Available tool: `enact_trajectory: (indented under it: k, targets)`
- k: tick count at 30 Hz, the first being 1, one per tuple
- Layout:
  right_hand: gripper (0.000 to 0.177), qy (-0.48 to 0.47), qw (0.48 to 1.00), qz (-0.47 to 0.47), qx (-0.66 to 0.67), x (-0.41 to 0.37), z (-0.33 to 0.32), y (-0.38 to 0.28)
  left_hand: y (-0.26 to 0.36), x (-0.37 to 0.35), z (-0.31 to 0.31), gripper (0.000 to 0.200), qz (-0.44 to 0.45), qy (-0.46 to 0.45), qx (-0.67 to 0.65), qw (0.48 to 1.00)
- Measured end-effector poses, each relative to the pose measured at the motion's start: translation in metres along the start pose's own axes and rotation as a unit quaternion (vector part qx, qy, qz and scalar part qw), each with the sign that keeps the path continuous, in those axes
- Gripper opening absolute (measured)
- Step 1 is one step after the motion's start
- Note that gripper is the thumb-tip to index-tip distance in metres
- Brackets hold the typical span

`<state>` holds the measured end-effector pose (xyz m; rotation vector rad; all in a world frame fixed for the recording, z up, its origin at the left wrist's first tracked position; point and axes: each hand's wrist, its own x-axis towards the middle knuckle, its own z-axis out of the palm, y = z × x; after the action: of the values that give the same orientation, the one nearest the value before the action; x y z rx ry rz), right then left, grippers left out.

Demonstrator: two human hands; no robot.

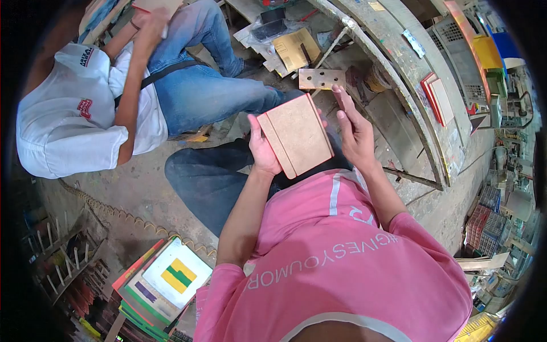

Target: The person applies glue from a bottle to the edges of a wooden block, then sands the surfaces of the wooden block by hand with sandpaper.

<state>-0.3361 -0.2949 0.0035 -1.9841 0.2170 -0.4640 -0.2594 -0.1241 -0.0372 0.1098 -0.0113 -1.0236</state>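
Note:
A flat tan board with thin red edges and a line across its left part [297, 137] lies in my left hand [264, 149]. The thumb shows at the board's left edge, and the other fingers are mostly hidden beneath it. My right hand [356, 134] is just right of the board, fingers stretched out and thumb apart, with nothing in it. Past the board is a small wooden block with several dark holes [322, 79].
A co-worker in a white shirt [85, 122] sits at the left, handling another board. A curved workbench [399, 62] at the right bears red-edged boards [437, 100]. Stacked coloured panels [165, 285] and a coiled hose [117, 214] are at lower left.

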Motion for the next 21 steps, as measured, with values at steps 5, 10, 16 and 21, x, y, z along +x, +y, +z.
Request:
enact_trajectory:
  k: [5,10,16,21]
  targets:
    - [0.043,-0.03,0.989,-0.075,-0.122,-0.001,0.018,-0.002,-0.008,-0.008,-0.027,0.062,0.096,0.158,0.271,0.945]
    - [0.039,0.013,0.986,-0.071,-0.151,0.008,0.059,-0.001,-0.025,-0.005,-0.029,0.042,0.151,0.133,0.211,0.957]
    - [0.041,0.0,0.976,-0.109,-0.188,0.022,0.073,0.0,-0.018,-0.008,-0.04,0.044,0.184,0.13,0.255,0.94]
    - [0.041,-0.023,0.972,-0.109,-0.208,0.018,0.07,0.003,-0.022,-0.002,-0.034,0.043,0.217,0.125,0.236,0.939]
